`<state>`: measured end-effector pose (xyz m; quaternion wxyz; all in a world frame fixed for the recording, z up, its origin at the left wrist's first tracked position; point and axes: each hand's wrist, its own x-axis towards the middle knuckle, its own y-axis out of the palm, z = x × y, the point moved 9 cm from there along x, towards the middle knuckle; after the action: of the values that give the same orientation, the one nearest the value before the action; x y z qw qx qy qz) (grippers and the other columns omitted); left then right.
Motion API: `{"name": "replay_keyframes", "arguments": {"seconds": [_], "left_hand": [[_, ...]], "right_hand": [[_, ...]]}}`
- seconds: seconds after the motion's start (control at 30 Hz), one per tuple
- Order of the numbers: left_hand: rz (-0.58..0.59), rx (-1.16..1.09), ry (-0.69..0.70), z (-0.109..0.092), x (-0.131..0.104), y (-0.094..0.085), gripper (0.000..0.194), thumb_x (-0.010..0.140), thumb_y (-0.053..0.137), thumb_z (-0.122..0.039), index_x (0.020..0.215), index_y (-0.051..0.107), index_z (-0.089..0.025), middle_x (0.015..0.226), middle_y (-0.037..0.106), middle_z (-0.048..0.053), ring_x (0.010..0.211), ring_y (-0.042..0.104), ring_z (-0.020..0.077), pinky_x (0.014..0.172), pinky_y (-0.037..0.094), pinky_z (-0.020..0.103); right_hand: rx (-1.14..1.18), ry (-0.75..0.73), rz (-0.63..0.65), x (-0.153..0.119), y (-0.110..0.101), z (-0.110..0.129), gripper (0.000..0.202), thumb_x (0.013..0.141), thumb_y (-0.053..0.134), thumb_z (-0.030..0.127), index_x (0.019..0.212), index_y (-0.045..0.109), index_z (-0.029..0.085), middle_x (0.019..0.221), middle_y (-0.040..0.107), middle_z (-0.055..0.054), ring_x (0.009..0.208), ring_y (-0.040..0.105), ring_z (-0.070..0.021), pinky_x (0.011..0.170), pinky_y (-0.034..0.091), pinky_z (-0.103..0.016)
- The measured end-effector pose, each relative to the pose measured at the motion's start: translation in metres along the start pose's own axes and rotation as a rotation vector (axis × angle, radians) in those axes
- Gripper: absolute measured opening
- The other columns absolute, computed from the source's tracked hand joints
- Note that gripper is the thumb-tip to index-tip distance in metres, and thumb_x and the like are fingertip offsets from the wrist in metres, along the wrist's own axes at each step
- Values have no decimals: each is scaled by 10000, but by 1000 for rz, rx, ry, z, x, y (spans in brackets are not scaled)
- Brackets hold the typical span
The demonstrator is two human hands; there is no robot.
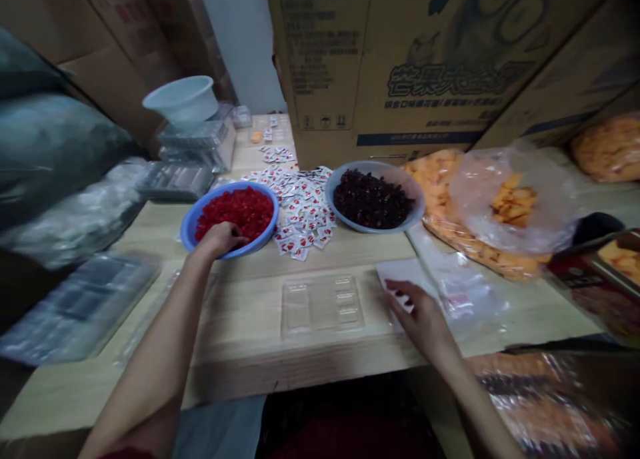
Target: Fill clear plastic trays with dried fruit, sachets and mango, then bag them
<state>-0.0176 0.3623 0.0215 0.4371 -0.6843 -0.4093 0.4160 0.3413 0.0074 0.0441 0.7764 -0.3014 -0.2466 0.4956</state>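
Note:
My left hand (223, 239) reaches over the near rim of a blue bowl of red pieces (245, 212). Its fingers are bent down at the red pieces, and what they hold, if anything, is hidden. My right hand (415, 309) is over a white sheet (407, 272) on the table, thumb and forefinger apart, with nothing clear between them. Between my hands lies a clear plastic tray with compartments (323, 306). Small white and red packets (303, 206) are heaped between the blue bowl and a pale bowl of dark pieces (373, 199).
Stacked clear trays (80, 306) lie at the left. A white bowl (183, 102) tops more trays at the back. Large cartons (380, 59) stand behind. Bags of orange pieces (450, 226) and a tin (600, 279) are at the right.

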Motion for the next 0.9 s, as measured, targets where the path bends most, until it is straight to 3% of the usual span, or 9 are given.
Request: {"name": "replay_keyframes", "arguments": {"seconds": [0.1, 0.17, 0.27, 0.33, 0.5, 0.57, 0.67, 0.8, 0.9], "left_hand": [[-98, -17, 45, 7, -2, -3, 322, 719, 655, -542, 652, 680, -228, 688, 695, 60, 690, 628, 246, 617, 412, 298], [-187, -44, 50, 10, -8, -9, 340, 772, 591, -548, 704, 700, -233, 737, 711, 59, 733, 637, 259, 654, 425, 310], [-364, -121, 34, 13, -20, -20, 359, 832, 527, -539, 794, 700, -227, 797, 718, 53, 772, 639, 261, 721, 447, 333], [-487, -205, 20, 16, -28, -28, 334, 849, 530, -513, 845, 682, -216, 823, 707, 42, 780, 631, 242, 767, 462, 338], [-646, -547, 19, 12, -51, -43, 247, 816, 631, -369, 994, 655, -199, 916, 680, 24, 814, 615, 181, 835, 500, 325], [-701, -724, 63, -10, -73, -45, 295, 814, 661, -357, 1066, 639, -204, 956, 677, 24, 846, 624, 168, 839, 512, 314], [-609, -868, 174, -78, -112, -24, 238, 819, 696, -361, 1000, 663, -210, 918, 686, 14, 804, 624, 148, 770, 511, 283], [-202, -852, 398, -187, -145, 60, 101, 893, 637, -289, 912, 690, -204, 871, 702, 19, 771, 618, 141, 737, 491, 276], [-151, -707, 505, -225, -151, 106, 66, 892, 638, -221, 855, 688, -200, 815, 690, 28, 802, 611, 171, 776, 485, 322]], "right_hand": [[-77, -100, -178, 74, -41, 9, 315, 946, 539, 376, 1146, 690, 185, 1007, 724, -88, 830, 663, -216, 764, 547, -342], [-150, -132, -213, 132, -45, 11, 284, 943, 543, 293, 1130, 692, 141, 990, 732, -95, 846, 675, -209, 795, 543, -326], [-430, -56, -17, 209, -9, -1, 238, 915, 540, 140, 1068, 721, 149, 1053, 737, -93, 981, 675, -209, 906, 511, -314], [-503, -12, 78, 239, 14, -10, 236, 860, 577, 65, 1026, 730, 135, 1057, 736, -107, 1013, 673, -219, 926, 504, -315], [-538, 76, 148, 256, 38, -31, 271, 790, 626, 10, 1046, 697, 61, 1098, 693, -195, 1035, 663, -290, 916, 512, -409], [-542, 110, 149, 253, 35, -41, 237, 780, 651, 23, 1006, 703, 71, 1062, 693, -183, 1030, 657, -297, 920, 508, -435], [-498, 113, 112, 250, 22, -51, 151, 756, 705, 63, 894, 712, 122, 960, 705, -131, 955, 659, -273, 891, 518, -424], [-336, 34, -73, 240, -11, -45, 25, 810, 684, 167, 831, 696, 176, 908, 708, -92, 865, 641, -231, 852, 526, -390], [14, -60, -241, 209, -34, -28, 80, 841, 640, 231, 876, 692, 181, 885, 701, -81, 812, 638, -213, 799, 526, -367]]}}
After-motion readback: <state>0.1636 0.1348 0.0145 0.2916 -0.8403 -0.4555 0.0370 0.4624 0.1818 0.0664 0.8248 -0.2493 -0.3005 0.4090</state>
